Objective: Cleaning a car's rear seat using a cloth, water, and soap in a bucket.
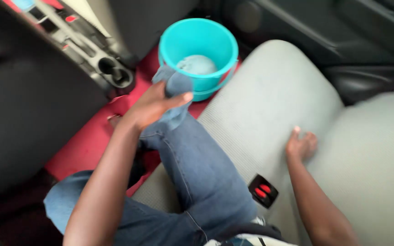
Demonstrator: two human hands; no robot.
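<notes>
- My left hand (153, 107) is closed around one blue-grey cloth (175, 89); the thumb lies across the top of it and the fingers curl underneath, so the grip is tight and full.
- The cloth bunches out past my fingertips, and one end of it hangs down below the grip toward my knee.
- Just beyond the grip, touching or nearly touching the cloth, stands one turquoise bucket (215, 43). I count one pale rounded lump inside it; I cannot tell what it is.
- The bucket sits on the red floor mat (85, 146), which runs below and to the left of the grip.
- My right hand (301, 146) holds nothing: it presses down on the grey seat cushion (261, 109), fingers bent, well apart from the gripping hand and to its right.
- Between the two hands lies my one visible leg in blue jeans (197, 168), directly under the cloth.
- Near my right wrist I see one black seat-belt buckle (263, 191) with two red buttons.
- Left of the grip, the centre console (80, 45) shows two cup holders.
</notes>
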